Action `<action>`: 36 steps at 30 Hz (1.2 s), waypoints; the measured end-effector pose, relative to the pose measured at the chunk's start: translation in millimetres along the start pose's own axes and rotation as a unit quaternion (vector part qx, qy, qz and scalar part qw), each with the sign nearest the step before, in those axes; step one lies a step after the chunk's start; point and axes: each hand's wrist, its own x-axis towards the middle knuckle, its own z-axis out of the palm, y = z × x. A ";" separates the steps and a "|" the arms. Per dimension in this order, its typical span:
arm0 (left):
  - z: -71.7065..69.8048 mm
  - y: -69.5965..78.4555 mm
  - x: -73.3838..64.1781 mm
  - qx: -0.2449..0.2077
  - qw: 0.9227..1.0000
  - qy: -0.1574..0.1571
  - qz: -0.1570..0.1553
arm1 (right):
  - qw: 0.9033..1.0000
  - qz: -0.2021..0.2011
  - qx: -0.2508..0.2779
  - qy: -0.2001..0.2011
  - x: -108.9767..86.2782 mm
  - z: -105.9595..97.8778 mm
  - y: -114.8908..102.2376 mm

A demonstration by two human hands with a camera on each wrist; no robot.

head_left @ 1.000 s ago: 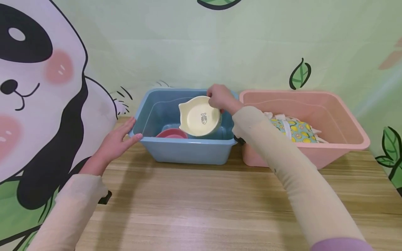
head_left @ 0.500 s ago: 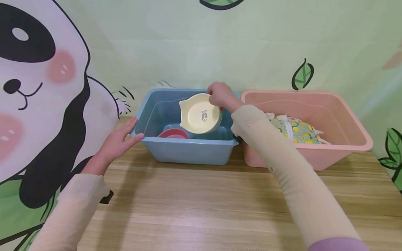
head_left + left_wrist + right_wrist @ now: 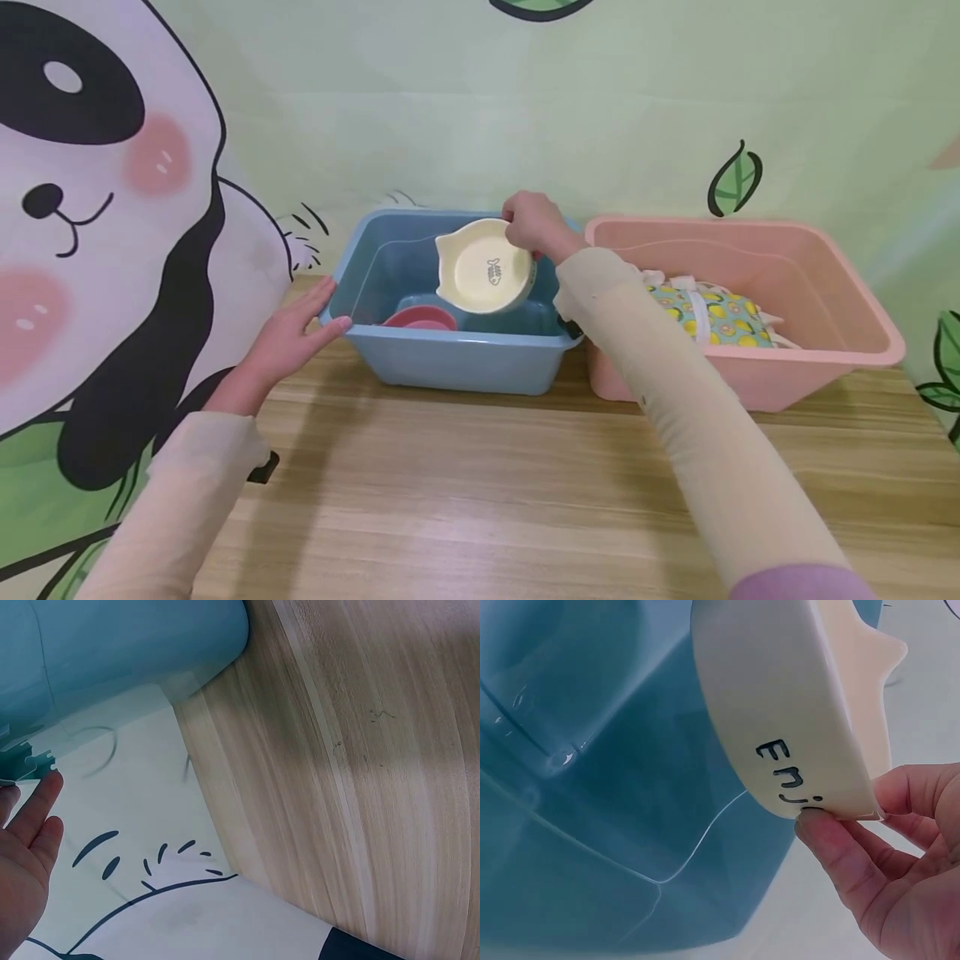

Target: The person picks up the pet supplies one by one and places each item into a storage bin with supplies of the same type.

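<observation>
A cream cat-eared bowl (image 3: 472, 271) with a fish-bone print inside is held tilted over the blue tub (image 3: 457, 360). My right hand (image 3: 542, 225) pinches its rim between thumb and fingers; in the right wrist view, dark letters (image 3: 784, 772) show on its outer wall near the thumb. My left hand (image 3: 291, 337) rests with extended fingers on the tub's left rim; the left wrist view catches those fingers (image 3: 41, 806) at the rim's edge. Low in the tub lies a pink-red dish (image 3: 422, 317), partly hidden by the front wall.
Right of the blue tub stands a larger pink tub (image 3: 825, 275). It holds a fruit-patterned cloth item (image 3: 723, 317) with white straps, partly covered by the right sleeve. Both tubs stand on a wood-grain table (image 3: 450, 483) against a wall with a panda print (image 3: 180, 333).
The cream bowl has risen slightly in my right hand. My left hand stays on the blue tub's rim. The whole head view has shifted a little, with the scene drifting right.
</observation>
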 end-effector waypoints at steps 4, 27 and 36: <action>-0.4 -0.5 0.2 0.002 1.000 0.005 0.004 | 1.000 -0.002 0.003 0.001 2.0 0.9 -0.7; -0.1 -2.1 0.7 -0.002 1.000 0.011 0.006 | 0.998 -0.037 0.049 0.029 12.9 5.6 -0.1; -0.6 -2.1 -0.6 -0.005 1.000 0.015 0.014 | 0.999 -0.037 0.026 -0.007 19.3 11.0 -1.6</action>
